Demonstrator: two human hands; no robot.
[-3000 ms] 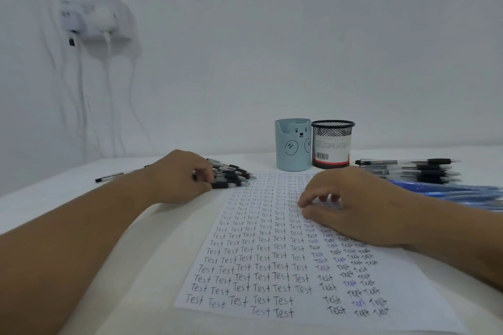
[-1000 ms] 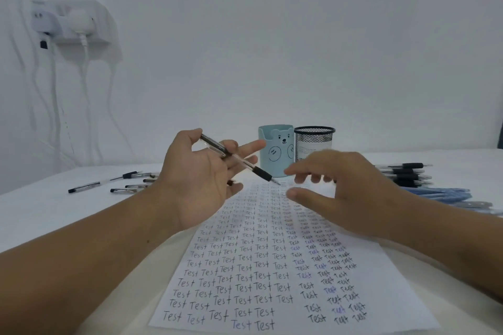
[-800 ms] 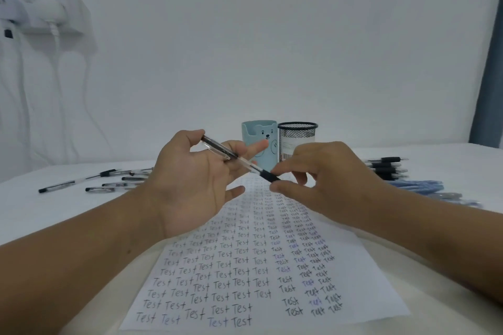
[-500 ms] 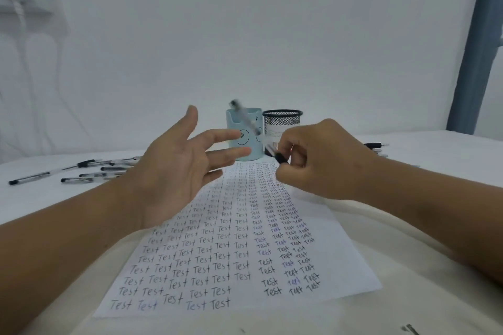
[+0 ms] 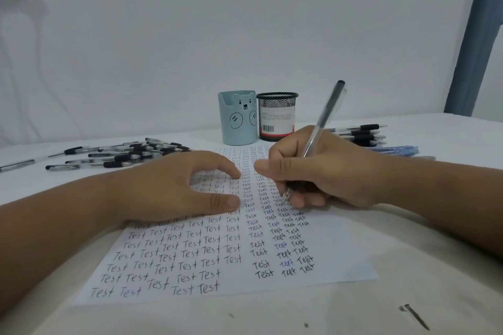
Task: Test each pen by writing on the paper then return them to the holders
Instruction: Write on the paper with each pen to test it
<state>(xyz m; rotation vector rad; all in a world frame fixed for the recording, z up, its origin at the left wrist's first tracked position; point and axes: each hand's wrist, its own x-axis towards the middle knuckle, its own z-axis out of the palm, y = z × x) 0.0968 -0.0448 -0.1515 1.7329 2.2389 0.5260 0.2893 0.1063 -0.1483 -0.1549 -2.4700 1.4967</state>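
Observation:
My right hand (image 5: pixel 321 168) grips a clear black-ink pen (image 5: pixel 325 115) in a writing hold, its tip touching the paper (image 5: pixel 334 261) among the right-hand columns of "Test" words. My left hand (image 5: pixel 174 187) lies flat on the paper's left side, fingers spread, holding nothing. At the back stand a light blue bear holder (image 5: pixel 237 117) and a black mesh holder (image 5: pixel 277 116); no pens show above their rims.
A pile of black pens (image 5: pixel 128 155) lies at the left on the white table. More black pens (image 5: pixel 359 133) and blue pens (image 5: pixel 394 150) lie at the right behind my right wrist. A small dark object (image 5: pixel 415 318) rests near the front right.
My left hand lifted a pen from the left pile and passed it to my right hand. The right hand turned it and lowered its tip onto the paper; the left hand settled flat on the sheet.

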